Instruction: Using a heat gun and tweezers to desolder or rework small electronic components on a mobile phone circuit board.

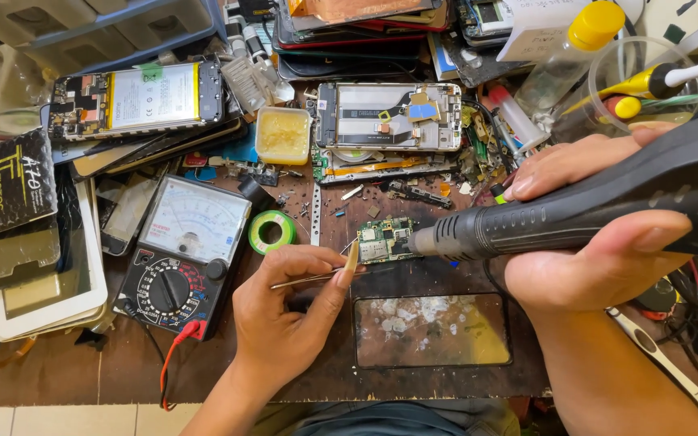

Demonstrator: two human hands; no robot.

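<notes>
One small green circuit board (384, 240) lies on the worn wooden bench (123, 367) near the middle of the view, with both hands working at it. From the right, the black nozzle of a hot-air tool (575, 211) points at the board's right edge, its tip just beside the board. The right hand (599, 242) is wrapped around the tool's dark barrel, thumb below and fingers over the top, gripping it firmly. The left hand (284, 311) pinches a pair of metal tweezers (310, 278) between thumb and fingers, the tips reaching toward the board's left side; whether they touch it cannot be told. Just below the board lies a rectangular glass panel (431, 329) smeared with pale residue. To the left sit a roll of green tape (272, 232) and an analogue multimeter (181, 254) with a red lead. Behind the board lie an opened phone frame (389, 115) and a small tub of yellowish paste (283, 135); another phone with its battery showing (139, 98) lies at the upper left.
</notes>
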